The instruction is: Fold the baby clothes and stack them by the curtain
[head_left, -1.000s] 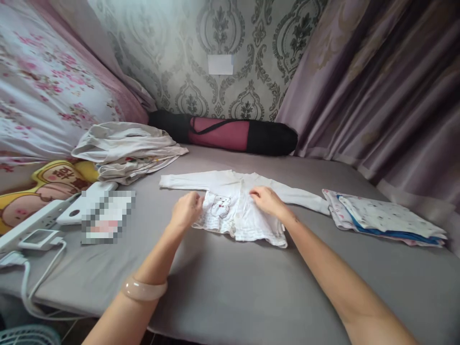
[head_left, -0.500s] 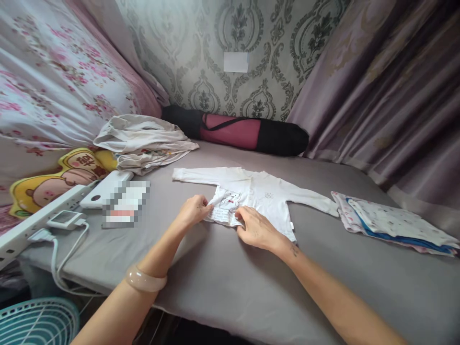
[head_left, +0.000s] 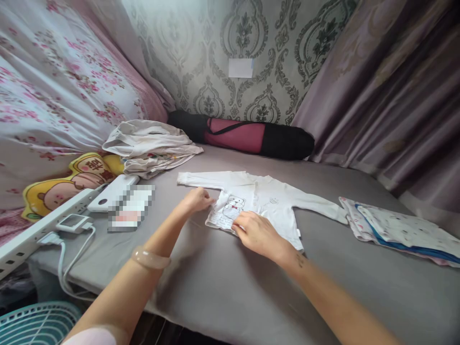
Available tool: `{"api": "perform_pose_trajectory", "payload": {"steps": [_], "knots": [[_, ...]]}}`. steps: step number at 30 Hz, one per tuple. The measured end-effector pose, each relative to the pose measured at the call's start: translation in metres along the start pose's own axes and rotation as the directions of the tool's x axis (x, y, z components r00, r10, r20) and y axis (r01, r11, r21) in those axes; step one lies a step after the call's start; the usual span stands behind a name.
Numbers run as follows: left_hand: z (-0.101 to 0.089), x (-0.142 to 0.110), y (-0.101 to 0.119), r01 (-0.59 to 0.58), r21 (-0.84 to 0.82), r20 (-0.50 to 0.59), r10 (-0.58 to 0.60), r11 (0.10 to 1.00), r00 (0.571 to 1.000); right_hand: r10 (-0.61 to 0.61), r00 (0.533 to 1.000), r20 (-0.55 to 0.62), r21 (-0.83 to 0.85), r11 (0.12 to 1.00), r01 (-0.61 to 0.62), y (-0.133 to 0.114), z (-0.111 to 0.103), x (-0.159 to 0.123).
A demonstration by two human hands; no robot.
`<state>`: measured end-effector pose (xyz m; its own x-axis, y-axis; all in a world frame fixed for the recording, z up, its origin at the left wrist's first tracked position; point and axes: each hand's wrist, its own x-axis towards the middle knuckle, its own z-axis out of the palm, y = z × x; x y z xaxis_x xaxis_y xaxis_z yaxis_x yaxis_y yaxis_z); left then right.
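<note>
A small white long-sleeved baby shirt (head_left: 273, 199) with a bear print lies spread flat on the grey bed surface (head_left: 233, 282). My left hand (head_left: 197, 200) pinches the shirt's left side edge, fingers closed on the cloth. My right hand (head_left: 257, 233) rests on the shirt's lower hem, fingers curled and pressing the fabric. A pale bangle (head_left: 150, 258) sits on my left wrist.
A folded stack of baby clothes (head_left: 402, 229) lies at the right. A heap of cream cloth (head_left: 149, 146) and a black-and-pink roll bag (head_left: 247, 136) lie behind. A white power strip (head_left: 43, 225), charger, phone and a yellow cushion (head_left: 72, 179) are at the left; a fan grille (head_left: 32, 323) below.
My right hand moved from the shirt's chest down to its lower hem. The shirt front now lies flatter. My left hand stayed at the left edge. The view shifted slightly.
</note>
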<state>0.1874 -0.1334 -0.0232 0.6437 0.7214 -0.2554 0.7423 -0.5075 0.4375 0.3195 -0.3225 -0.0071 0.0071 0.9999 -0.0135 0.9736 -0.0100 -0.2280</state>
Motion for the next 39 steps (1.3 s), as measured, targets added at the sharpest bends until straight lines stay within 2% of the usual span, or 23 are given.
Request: {"api": "perform_pose_trajectory", "payload": {"steps": [2,4,6,8,12,16,21,23,26,27,29,30,32,35,39], "knots": [[0.007,0.017,0.003,-0.051,0.026,-0.161,0.055,0.998,0.985,0.013,0.998,-0.06,0.036,0.999,-0.011,-0.011,0.01,0.018],[0.017,0.032,0.006,-0.118,0.097,-0.302,0.142,0.988,0.943,0.002,0.997,-0.083,0.044,0.999,0.002,-0.021,0.022,0.035],[0.026,0.042,0.007,-0.157,0.176,-0.38,0.214,0.972,0.9,-0.014,0.996,-0.091,0.023,1.0,0.016,-0.03,0.034,0.045],[0.03,0.049,0.006,-0.183,0.224,-0.389,0.259,0.957,0.884,-0.022,0.994,-0.108,0.002,1.0,0.023,-0.035,0.041,0.051],[0.028,0.056,-0.002,-0.265,0.254,-0.338,0.342,0.93,0.877,-0.022,0.99,-0.142,0.004,1.0,0.023,-0.039,0.046,0.054],[0.026,0.062,-0.009,-0.3,0.257,-0.358,0.379,0.918,0.853,-0.05,0.995,-0.085,-0.009,0.999,0.049,-0.038,0.049,0.06],[0.03,0.067,-0.018,-0.364,0.273,-0.348,0.444,0.891,0.826,-0.16,0.984,-0.073,0.004,0.987,0.161,-0.041,0.047,0.056],[0.027,0.067,-0.022,-0.378,0.282,-0.342,0.461,0.882,0.819,-0.238,0.969,-0.067,0.066,0.968,0.242,-0.04,0.04,0.048],[0.019,0.066,-0.023,-0.366,0.246,-0.334,0.433,0.898,0.837,-0.324,0.945,-0.048,0.306,0.896,0.322,-0.029,0.025,0.04],[0.017,0.065,-0.021,-0.347,0.222,-0.353,0.407,0.911,0.842,-0.294,0.954,-0.058,0.389,0.874,0.293,-0.021,0.02,0.041],[0.015,0.062,-0.011,-0.342,0.17,-0.416,0.382,0.924,0.825,-0.104,0.989,-0.105,0.478,0.867,0.142,-0.002,0.015,0.05],[0.017,0.061,-0.004,-0.376,0.144,-0.435,0.4,0.915,0.807,0.039,0.988,-0.148,0.47,0.882,0.036,0.009,0.015,0.057],[0.026,0.058,0.011,-0.499,0.094,-0.403,0.491,0.862,0.773,0.246,0.946,-0.211,0.403,0.904,-0.145,0.028,0.02,0.074],[0.044,0.059,0.02,-0.604,0.066,-0.257,0.598,0.795,0.759,0.304,0.936,-0.176,0.272,0.929,-0.251,0.042,0.039,0.091],[0.058,0.065,0.003,-0.617,0.166,-0.165,0.639,0.769,0.751,0.274,0.947,-0.171,0.14,0.958,-0.251,0.035,0.063,0.092]]}}
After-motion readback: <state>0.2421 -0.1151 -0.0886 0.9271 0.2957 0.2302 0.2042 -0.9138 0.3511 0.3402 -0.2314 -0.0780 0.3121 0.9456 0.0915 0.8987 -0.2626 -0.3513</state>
